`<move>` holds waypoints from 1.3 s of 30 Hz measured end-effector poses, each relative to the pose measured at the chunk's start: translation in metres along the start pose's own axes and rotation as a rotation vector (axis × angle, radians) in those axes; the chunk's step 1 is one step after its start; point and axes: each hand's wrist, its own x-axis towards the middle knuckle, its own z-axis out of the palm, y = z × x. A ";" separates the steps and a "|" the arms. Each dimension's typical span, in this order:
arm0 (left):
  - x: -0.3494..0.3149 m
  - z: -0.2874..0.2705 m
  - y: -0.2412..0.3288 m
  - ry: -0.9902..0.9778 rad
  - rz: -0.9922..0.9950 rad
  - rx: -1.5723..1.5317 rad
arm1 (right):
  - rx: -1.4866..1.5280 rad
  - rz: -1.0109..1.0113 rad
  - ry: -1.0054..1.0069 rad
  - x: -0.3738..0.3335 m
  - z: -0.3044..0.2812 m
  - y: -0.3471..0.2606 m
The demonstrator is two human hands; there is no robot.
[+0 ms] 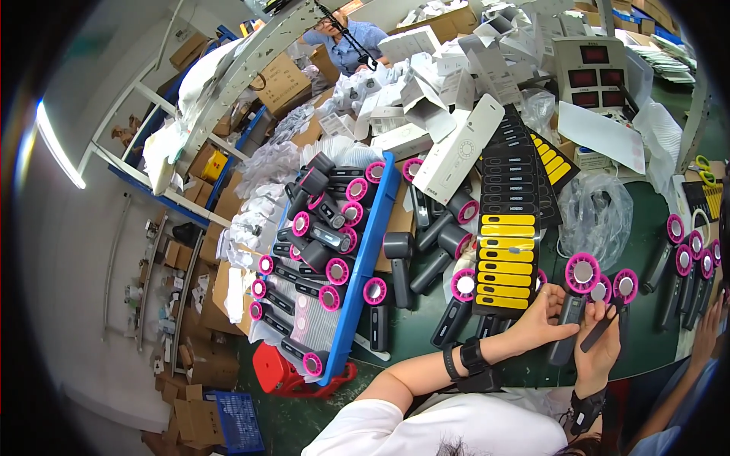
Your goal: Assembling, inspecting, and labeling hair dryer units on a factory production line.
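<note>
My left hand is closed on a dark grey handheld fan with a pink ring and silver centre, held upright over the table's front edge. Beside it, my right hand pinches a slim dark strip, tilted next to the fan's handle. The strip looks like a label, though its kind is not fully clear. Just behind the hands stands another pink-ringed fan. Left of them lies a sheet of black labels, its lower rows showing yellow backing.
A blue tray full of fans rests on a red stool. White boxes pile up at the back, near a display panel and a plastic bag. Another person's hand is at the right; a person sits behind.
</note>
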 end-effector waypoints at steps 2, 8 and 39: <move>0.000 0.003 0.000 -0.040 0.033 -0.030 | 0.012 0.002 0.004 0.000 0.001 -0.001; -0.002 0.011 0.014 -0.109 -0.012 -0.026 | 0.097 -0.015 -0.034 0.001 0.002 0.000; 0.002 0.010 0.036 0.017 0.069 -0.143 | -1.171 -0.152 0.070 -0.007 0.010 0.004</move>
